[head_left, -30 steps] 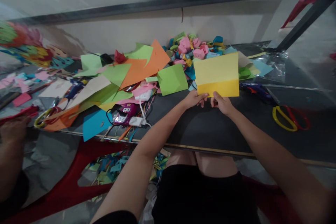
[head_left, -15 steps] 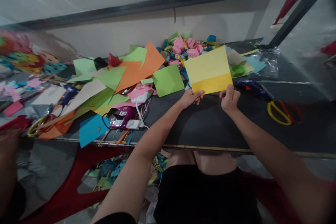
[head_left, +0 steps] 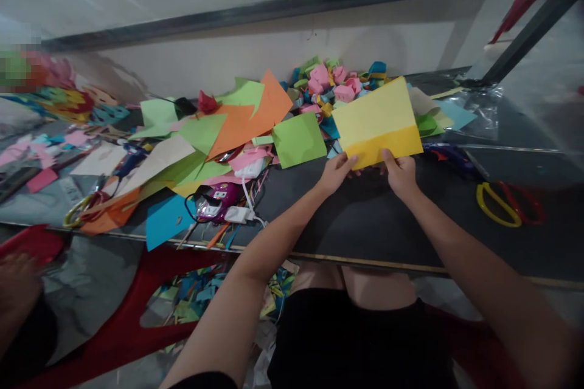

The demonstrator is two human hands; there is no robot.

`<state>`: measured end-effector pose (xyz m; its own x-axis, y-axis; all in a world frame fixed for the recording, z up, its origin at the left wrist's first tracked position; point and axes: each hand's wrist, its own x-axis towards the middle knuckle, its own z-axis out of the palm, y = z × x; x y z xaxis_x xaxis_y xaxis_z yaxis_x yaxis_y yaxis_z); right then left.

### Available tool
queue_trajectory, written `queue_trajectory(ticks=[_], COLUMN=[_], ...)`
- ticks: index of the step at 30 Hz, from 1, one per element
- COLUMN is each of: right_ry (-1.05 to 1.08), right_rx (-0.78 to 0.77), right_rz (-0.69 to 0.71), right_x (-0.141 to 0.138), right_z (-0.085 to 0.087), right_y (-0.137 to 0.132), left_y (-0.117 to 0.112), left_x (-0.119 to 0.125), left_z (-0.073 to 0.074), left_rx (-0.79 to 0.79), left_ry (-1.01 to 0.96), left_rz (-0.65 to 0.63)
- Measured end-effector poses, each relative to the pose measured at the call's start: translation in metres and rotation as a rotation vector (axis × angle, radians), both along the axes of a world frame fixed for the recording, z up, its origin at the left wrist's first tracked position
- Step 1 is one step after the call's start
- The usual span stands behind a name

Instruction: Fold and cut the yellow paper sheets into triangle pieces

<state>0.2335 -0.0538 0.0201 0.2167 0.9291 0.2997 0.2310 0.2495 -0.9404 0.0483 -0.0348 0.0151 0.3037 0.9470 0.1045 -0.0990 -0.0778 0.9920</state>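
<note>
A folded yellow paper sheet [head_left: 376,120] stands tilted above the dark tabletop [head_left: 365,219], its lower folded band a deeper yellow. My left hand [head_left: 336,171] pinches its bottom edge at the left. My right hand [head_left: 400,174] pinches the same edge a little to the right, thumb on the front. Both hands are closed on the sheet.
Loose green, orange and blue paper sheets [head_left: 237,121] cover the table's left half. A heap of small folded paper pieces [head_left: 333,85] lies behind the sheet. A glue gun [head_left: 447,155] and yellow and red scissors [head_left: 506,203] lie at the right. Another person's hand [head_left: 18,279] shows at far left.
The yellow sheet has tilted, its right side now lower than before. My right hand slid along the bottom edge and regripped it. The other person's hand moved lower at the left.
</note>
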Motion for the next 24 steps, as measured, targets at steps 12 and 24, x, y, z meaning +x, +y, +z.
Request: queue_trajectory(ticks=[12, 24], right_ry=[0.000, -0.221], right_rx=[-0.240, -0.334], right_rz=[0.256, 0.244], right_x=[0.002, 0.005], right_z=[-0.002, 0.010], right_y=[0.005, -0.002], left_y=[0.036, 0.037], left_x=[-0.030, -0.036], left_z=[0.004, -0.007], left_rx=[-0.154, -0.041], left_ry=[-0.313, -0.050], left_rz=[0.491, 0.470])
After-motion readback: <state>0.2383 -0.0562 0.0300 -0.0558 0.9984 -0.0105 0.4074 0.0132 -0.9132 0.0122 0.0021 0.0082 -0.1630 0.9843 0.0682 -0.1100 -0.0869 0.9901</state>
